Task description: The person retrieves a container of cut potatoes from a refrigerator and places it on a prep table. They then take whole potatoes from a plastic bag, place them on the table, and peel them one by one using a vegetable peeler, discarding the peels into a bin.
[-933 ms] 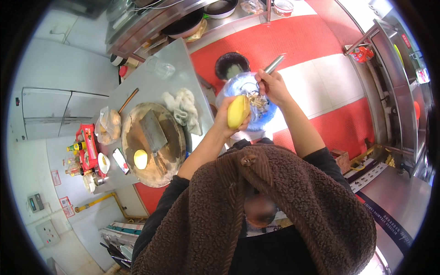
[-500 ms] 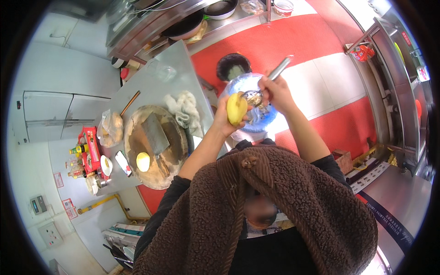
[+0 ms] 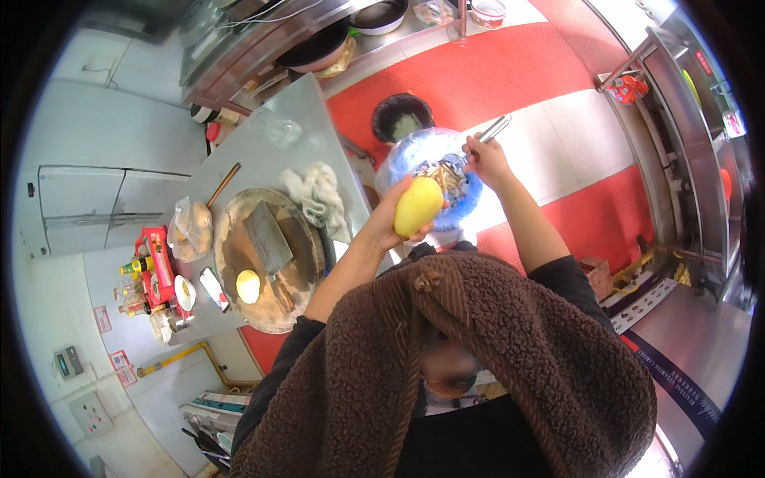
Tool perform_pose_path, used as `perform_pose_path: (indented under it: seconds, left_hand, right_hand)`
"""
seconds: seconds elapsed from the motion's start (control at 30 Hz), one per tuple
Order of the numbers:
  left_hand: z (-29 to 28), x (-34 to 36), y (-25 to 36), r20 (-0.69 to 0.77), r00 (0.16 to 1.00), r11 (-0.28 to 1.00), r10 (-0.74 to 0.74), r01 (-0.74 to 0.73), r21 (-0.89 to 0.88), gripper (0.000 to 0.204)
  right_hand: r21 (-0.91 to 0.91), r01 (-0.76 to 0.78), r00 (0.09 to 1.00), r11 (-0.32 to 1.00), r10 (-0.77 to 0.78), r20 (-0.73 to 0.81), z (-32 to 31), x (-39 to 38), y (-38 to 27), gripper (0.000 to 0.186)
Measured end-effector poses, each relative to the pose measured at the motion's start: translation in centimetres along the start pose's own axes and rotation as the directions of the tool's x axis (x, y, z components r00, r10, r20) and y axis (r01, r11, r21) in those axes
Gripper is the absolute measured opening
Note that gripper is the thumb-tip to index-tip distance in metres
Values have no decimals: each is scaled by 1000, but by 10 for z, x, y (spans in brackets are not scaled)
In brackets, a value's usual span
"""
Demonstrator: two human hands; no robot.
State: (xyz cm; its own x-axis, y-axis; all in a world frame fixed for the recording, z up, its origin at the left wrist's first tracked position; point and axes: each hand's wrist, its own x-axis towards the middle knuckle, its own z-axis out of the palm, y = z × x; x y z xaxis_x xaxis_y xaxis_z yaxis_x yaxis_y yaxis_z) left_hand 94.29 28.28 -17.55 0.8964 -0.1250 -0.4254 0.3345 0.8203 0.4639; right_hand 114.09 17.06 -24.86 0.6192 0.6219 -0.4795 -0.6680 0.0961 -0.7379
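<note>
My left hand holds a pale yellow peeled potato over a bucket lined with blue plastic, which has peelings inside. My right hand, to the upper right of the potato, grips a peeler with a silver handle. A black bowl with pale contents stands on the floor behind the bucket. On the steel table to my left, a round wooden board bears a cleaver and another pale peeled potato.
A white cloth, plastic bag, phone and red caddy of bottles are on the table. Pans stand on a shelf ahead. A steel rack runs along my right, above red-and-white flooring.
My left hand has turned the potato and lowered it slightly. My right hand and peeler have shifted to the right, away from the potato.
</note>
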Motion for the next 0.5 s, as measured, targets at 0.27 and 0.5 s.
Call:
perform_pose_path:
  seconds: [0.27,0.5]
  left_hand:
    - [-10,6,-3,-112,957,846,267,-178,502,53]
    - [-2,10,-5,-167,833,374,527,-50,926,50]
  right_hand:
    - [115,267,947,957,-282,156,17,-28,-25,11]
    - [48,13,900,999,-33,434,47,-50,-34,15]
